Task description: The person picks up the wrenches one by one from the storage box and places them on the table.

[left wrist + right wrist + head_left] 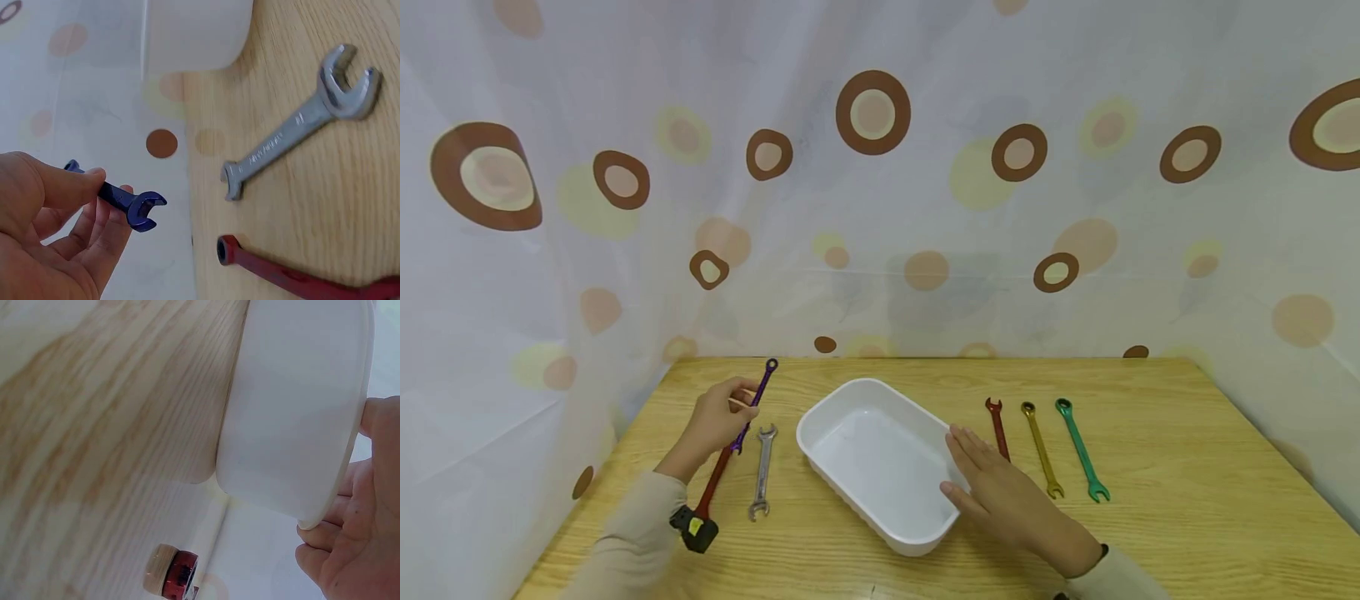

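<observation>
My left hand (721, 414) pinches a purple combination wrench (763, 388) between thumb and fingers, its ring end up and its open end down. In the left wrist view the wrench (115, 195) looks dark blue, held above the table. Below that hand lie a red ring-ended wrench (718, 479) and a silver double open-end wrench (763, 472). My right hand (1000, 493) rests on the right rim of a white plastic tub (850, 492), fingers extended. In the right wrist view its thumb and fingertips touch the rim of the tub (294, 394).
Right of the tub lie a red wrench (997, 427), partly hidden by the right hand, a gold wrench (1040, 446) and a green wrench (1081, 446). A patterned curtain (955, 300) hangs behind the wooden table (1195, 467). A black wrist camera (698, 533) sits at the left wrist.
</observation>
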The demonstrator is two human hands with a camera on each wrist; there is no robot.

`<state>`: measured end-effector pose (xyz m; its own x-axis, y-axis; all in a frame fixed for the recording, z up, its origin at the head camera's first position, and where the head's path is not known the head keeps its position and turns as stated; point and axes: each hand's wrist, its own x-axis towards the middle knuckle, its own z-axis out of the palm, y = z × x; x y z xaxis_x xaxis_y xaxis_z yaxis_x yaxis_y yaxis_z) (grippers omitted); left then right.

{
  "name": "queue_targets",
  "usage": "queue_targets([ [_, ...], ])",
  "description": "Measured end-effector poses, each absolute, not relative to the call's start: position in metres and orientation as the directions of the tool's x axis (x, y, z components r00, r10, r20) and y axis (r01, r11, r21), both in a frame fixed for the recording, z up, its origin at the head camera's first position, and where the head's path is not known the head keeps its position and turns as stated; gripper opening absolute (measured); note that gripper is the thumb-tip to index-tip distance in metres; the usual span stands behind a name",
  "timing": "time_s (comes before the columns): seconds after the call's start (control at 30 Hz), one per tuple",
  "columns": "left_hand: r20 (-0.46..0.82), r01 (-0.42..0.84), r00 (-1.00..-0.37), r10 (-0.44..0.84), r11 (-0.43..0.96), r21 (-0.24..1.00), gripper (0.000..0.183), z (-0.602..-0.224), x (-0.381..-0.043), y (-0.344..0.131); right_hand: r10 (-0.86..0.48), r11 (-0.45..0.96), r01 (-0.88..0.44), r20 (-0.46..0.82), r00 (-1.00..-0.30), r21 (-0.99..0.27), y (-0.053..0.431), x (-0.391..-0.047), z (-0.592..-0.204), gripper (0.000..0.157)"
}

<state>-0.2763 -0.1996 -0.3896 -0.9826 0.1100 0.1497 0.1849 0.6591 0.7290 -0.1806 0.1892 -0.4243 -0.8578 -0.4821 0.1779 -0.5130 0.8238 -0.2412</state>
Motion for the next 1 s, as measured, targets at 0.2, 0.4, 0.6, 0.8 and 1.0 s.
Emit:
queue_targets([
  [0.2,0.017,0.024,-1.0,0.017,0.703,0.71,0.036,-0.4,-0.268,-0.238,-0.48,0.825,-0.511,0.18,-0.859,-0.242,0.189,-0.181,-0.424,0.069],
  [0.4,-0.041,-0.034,-0.999,-0.009,0.763,0.645,0.031,-0.409,-0.264,-0.26,-0.476,0.829,-0.505,0.171,-0.863,-0.242,0.19,-0.182,-0.425,0.07],
  [0.6,-0.078,-0.044,-0.997,0.006,0.787,0.615,0.028,-0.424,-0.265,-0.272,-0.473,0.831,-0.502,0.172,-0.864,-0.24,0.19,-0.182,-0.426,0.07],
  [0.8,-0.08,-0.04,-0.997,0.01,0.803,0.595,0.025,-0.432,-0.264,-0.278,-0.476,0.826,-0.51,0.188,-0.859,-0.238,0.189,-0.182,-0.428,0.069],
  [1.0,-0.062,-0.019,-0.998,0.017,0.839,0.544,0.021,-0.43,-0.262,-0.275,-0.471,0.83,-0.506,0.192,-0.861,-0.234,0.189,-0.181,-0.428,0.069],
])
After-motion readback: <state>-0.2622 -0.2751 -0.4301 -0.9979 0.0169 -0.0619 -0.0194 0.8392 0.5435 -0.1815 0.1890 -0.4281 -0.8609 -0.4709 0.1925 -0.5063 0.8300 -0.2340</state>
